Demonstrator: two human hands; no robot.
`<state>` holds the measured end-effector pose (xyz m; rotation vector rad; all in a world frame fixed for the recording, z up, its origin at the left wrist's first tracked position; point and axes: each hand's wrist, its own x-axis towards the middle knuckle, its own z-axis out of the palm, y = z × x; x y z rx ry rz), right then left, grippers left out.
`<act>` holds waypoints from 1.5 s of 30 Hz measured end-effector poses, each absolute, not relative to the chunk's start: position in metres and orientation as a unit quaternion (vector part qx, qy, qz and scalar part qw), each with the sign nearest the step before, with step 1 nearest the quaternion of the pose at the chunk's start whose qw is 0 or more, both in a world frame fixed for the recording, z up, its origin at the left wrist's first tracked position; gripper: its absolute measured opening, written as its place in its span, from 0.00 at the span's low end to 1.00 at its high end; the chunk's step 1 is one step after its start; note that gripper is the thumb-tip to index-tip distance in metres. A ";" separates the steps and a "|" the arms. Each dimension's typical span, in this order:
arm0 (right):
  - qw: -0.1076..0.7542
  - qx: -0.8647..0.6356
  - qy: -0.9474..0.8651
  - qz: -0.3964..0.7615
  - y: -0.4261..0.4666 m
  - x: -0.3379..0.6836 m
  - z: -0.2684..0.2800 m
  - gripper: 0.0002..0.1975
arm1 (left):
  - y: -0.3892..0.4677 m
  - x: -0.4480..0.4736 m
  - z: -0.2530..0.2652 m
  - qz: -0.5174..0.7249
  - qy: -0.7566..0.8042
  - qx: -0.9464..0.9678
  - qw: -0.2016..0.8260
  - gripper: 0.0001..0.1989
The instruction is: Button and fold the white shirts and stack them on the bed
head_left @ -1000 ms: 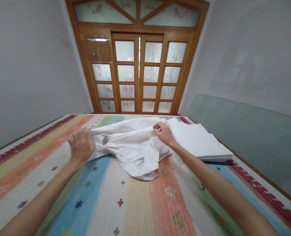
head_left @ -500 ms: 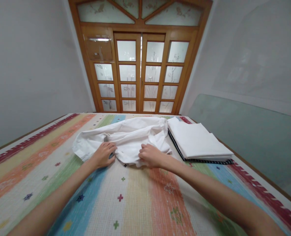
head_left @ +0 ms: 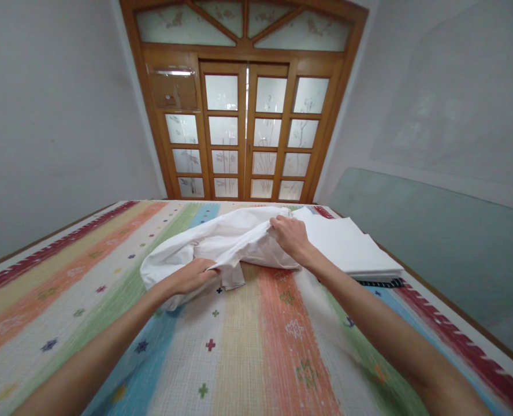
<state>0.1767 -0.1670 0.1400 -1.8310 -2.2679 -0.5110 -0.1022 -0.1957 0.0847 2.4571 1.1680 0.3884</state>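
Note:
A crumpled white garment [head_left: 256, 248], perhaps a shirt, lies bunched on the striped cloth [head_left: 239, 358] in front of me. My left hand [head_left: 198, 274] is closed on its near edge, and a small flap of fabric hangs beside the fingers. Farther up and to the right, my right hand [head_left: 290, 234] pinches a fold and lifts it off the surface. A taut ridge of fabric runs between both hands. The fingertips of the left hand are partly hidden by the cloth.
To the right sits a stack of folded white fabric [head_left: 352, 245] with a black striped piece [head_left: 382, 282] under it. A pale green panel [head_left: 434, 225] stands along the right wall. Wooden doors [head_left: 245, 127] with glass panes close off the far end.
My right hand has moved up and away from me, raising a fold of the garment. My left hand has shifted slightly right, and the near edge is drawn up between them.

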 end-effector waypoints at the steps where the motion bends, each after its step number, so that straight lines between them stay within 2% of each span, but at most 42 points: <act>1: 0.095 -0.621 -0.759 -0.172 -0.166 0.177 0.139 0.16 | -0.200 -0.100 0.090 0.133 0.402 0.876 0.228 0.13; 5: 0.138 -0.611 -0.763 -0.160 -0.160 0.178 0.132 0.17 | -0.217 -0.091 0.101 0.096 0.341 0.888 0.294 0.07; 9: 0.248 -0.537 -0.801 -0.092 -0.150 0.175 0.124 0.16 | -0.241 -0.072 0.104 0.026 0.287 0.908 0.303 0.04; 12: 0.361 -0.445 -0.820 0.005 -0.144 0.169 0.117 0.16 | -0.260 -0.052 0.108 0.008 0.257 0.920 0.295 0.12; 14: 0.419 -0.383 -0.821 0.063 -0.145 0.163 0.115 0.17 | -0.267 -0.042 0.113 0.015 0.223 0.928 0.298 0.13; 16: 0.456 -0.325 -0.823 0.097 -0.151 0.158 0.117 0.16 | -0.264 -0.037 0.117 0.059 0.209 0.925 0.310 0.11; 18: 0.478 -0.277 -0.827 0.108 -0.160 0.155 0.123 0.14 | -0.251 -0.038 0.120 0.150 0.240 0.909 0.306 0.13; 21: 0.495 -0.246 -0.825 0.118 -0.175 0.154 0.135 0.13 | -0.220 -0.045 0.118 0.328 0.325 0.859 0.223 0.18; 24: 0.496 -0.256 -0.817 0.143 -0.188 0.154 0.143 0.14 | -0.194 -0.050 0.115 0.436 0.345 0.820 0.136 0.33; 26: 0.490 -0.252 -0.821 0.149 -0.195 0.152 0.145 0.14 | -0.183 -0.050 0.116 0.420 0.304 0.846 0.121 0.41; 27: 0.487 -0.247 -0.825 0.143 -0.198 0.150 0.144 0.13 | -0.179 -0.049 0.117 0.393 0.280 0.868 0.116 0.41; 28: 0.483 -0.245 -0.830 0.131 -0.202 0.147 0.143 0.12 | -0.176 -0.047 0.119 0.362 0.261 0.888 0.108 0.38; 30: 0.470 -0.264 -0.837 0.090 -0.210 0.140 0.139 0.09 | -0.171 -0.044 0.122 0.314 0.252 0.911 0.091 0.23; 32: 0.448 -0.314 -0.837 0.026 -0.221 0.132 0.131 0.08 | -0.165 -0.041 0.123 0.305 0.286 0.905 0.082 0.09; 33: 0.431 -0.341 -0.835 -0.013 -0.228 0.128 0.127 0.08 | -0.161 -0.041 0.122 0.313 0.308 0.895 0.080 0.06; 36: 0.358 -0.373 -0.847 -0.122 -0.255 0.119 0.109 0.18 | -0.150 -0.043 0.120 0.360 0.353 0.860 0.074 0.08; 41: 0.263 -0.387 -0.863 -0.189 -0.278 0.126 0.075 0.35 | -0.135 -0.067 0.119 0.472 0.446 0.754 0.096 0.12; 45: 0.237 -0.485 -0.816 -0.205 -0.251 0.152 0.065 0.36 | -0.129 -0.097 0.116 0.538 0.535 0.640 0.117 0.12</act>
